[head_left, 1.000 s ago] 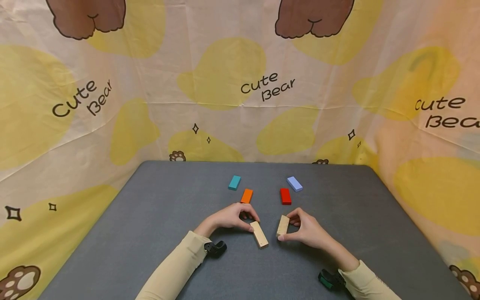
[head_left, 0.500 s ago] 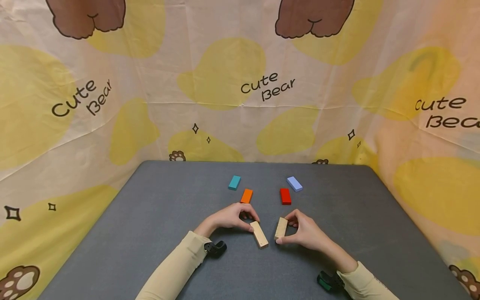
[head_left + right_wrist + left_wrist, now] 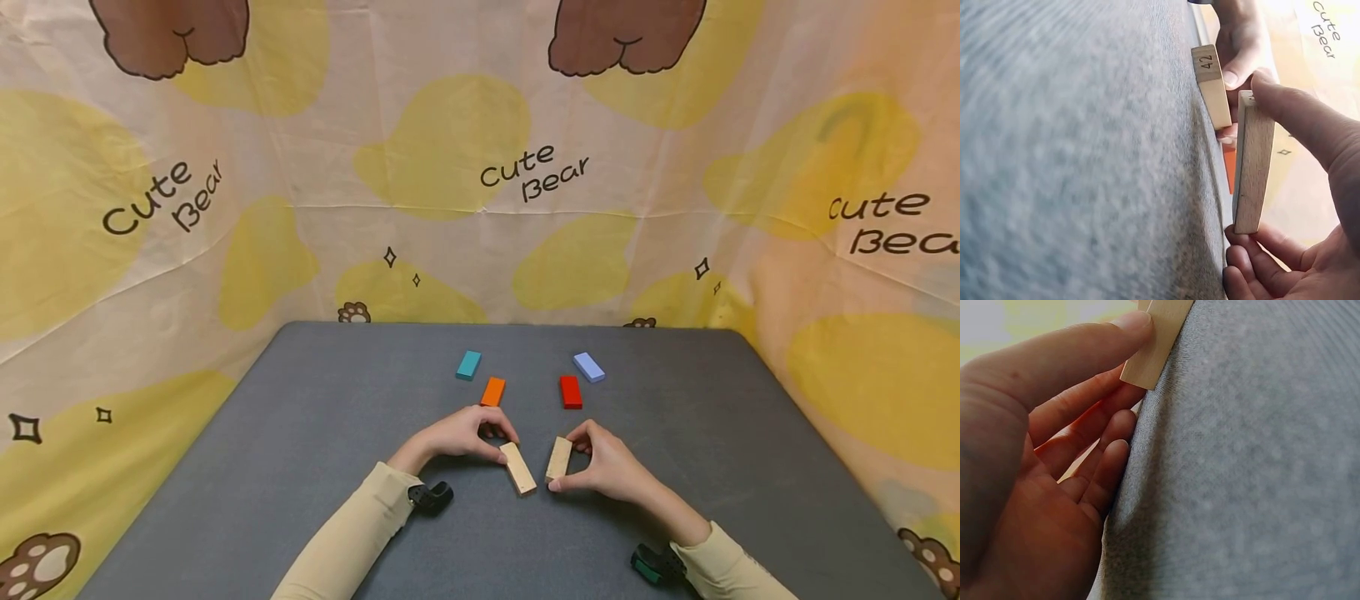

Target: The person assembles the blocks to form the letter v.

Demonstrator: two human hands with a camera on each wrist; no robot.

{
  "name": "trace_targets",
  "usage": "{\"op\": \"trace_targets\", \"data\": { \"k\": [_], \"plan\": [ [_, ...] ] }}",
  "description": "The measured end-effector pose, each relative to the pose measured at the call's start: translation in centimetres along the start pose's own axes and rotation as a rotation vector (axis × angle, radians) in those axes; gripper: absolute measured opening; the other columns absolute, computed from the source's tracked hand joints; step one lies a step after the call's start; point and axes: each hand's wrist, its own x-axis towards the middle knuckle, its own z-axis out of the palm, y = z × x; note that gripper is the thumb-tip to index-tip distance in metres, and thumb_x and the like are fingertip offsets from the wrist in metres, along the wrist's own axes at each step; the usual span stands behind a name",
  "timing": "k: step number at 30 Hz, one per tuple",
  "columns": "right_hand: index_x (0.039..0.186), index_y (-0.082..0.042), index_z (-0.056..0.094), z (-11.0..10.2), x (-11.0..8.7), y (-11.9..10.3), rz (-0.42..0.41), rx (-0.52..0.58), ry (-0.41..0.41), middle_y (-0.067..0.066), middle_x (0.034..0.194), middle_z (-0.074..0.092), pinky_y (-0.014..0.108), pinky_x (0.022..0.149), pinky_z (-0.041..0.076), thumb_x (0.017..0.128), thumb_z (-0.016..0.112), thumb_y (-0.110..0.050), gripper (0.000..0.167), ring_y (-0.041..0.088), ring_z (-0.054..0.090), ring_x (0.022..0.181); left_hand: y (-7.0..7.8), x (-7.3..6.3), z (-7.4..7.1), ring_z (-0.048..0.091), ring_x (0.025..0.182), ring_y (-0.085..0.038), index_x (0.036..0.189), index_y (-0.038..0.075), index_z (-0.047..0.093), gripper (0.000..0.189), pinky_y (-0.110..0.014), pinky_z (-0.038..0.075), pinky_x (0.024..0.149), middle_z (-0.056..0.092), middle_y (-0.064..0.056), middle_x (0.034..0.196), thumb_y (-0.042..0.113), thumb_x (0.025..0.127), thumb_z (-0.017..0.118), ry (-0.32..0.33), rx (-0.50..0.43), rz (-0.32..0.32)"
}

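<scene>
My left hand (image 3: 453,435) pinches the far end of a plain wooden block (image 3: 518,470) between thumb and fingers. That block lies slanted on the grey tabletop, and its end shows the number 42 in the right wrist view. My right hand (image 3: 613,468) holds a second plain wooden block (image 3: 1255,165) by its two ends, thumb at the near end and fingertips at the far end. In the head view this block stands just right of the first, with a narrow gap between them. Whether it touches the table is hard to tell.
Beyond the hands lie an orange block (image 3: 493,392), a red block (image 3: 571,392), a teal block (image 3: 468,365) and a light blue block (image 3: 589,367). The grey table (image 3: 360,358) ends at a patterned cloth (image 3: 450,167) behind.
The right hand has shifted slightly left and nearer with its wooden block, narrowing the gap to the other one. The left hand and its block stay put.
</scene>
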Motion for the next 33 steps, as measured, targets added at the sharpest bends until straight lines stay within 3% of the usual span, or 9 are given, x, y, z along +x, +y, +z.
{"op": "trace_targets", "data": {
  "k": [14,18,25,33],
  "plan": [
    [0.106,-0.009,0.056,0.57,0.04,-0.1,0.021,-0.057,0.011,0.002,0.099,0.057,0.035,0.083,0.045,0.053,0.088,-0.052,0.075,0.015,0.051,0.092,0.14,-0.01,-0.11,0.056,0.094,-0.012,0.106,0.024,0.07,0.028,-0.025,0.046,0.085,0.064,0.009,0.103,0.025,0.079,0.078,-0.003,0.003,-0.003],
    [0.106,-0.009,0.056,0.65,0.0,-0.22,0.019,-0.062,0.014,0.001,0.098,0.056,0.034,0.082,0.044,0.051,0.088,-0.053,0.077,0.015,0.049,0.092,0.0,0.03,0.04,0.056,0.096,-0.017,0.106,0.022,0.07,0.028,-0.028,0.046,0.086,0.064,0.006,0.104,0.023,0.08,0.077,0.002,0.008,-0.004],
    [0.105,-0.008,0.055,0.8,0.02,-0.2,-0.015,-0.1,0.014,0.002,0.097,0.055,0.033,0.079,0.042,0.05,0.089,-0.051,0.078,0.016,0.047,0.091,0.13,0.07,0.16,0.055,0.099,-0.032,0.11,0.008,0.068,0.029,-0.038,0.046,0.088,0.065,-0.009,0.109,0.013,0.081,0.075,-0.004,-0.011,-0.009],
    [0.105,-0.008,0.055,0.83,0.01,-0.08,-0.035,-0.112,0.016,0.002,0.096,0.054,0.032,0.077,0.041,0.051,0.09,-0.05,0.077,0.016,0.046,0.089,0.03,0.05,0.12,0.056,0.095,-0.016,0.106,0.02,0.07,0.027,-0.029,0.046,0.086,0.065,0.005,0.104,0.021,0.08,0.077,0.005,0.011,-0.007]
  ]
}}
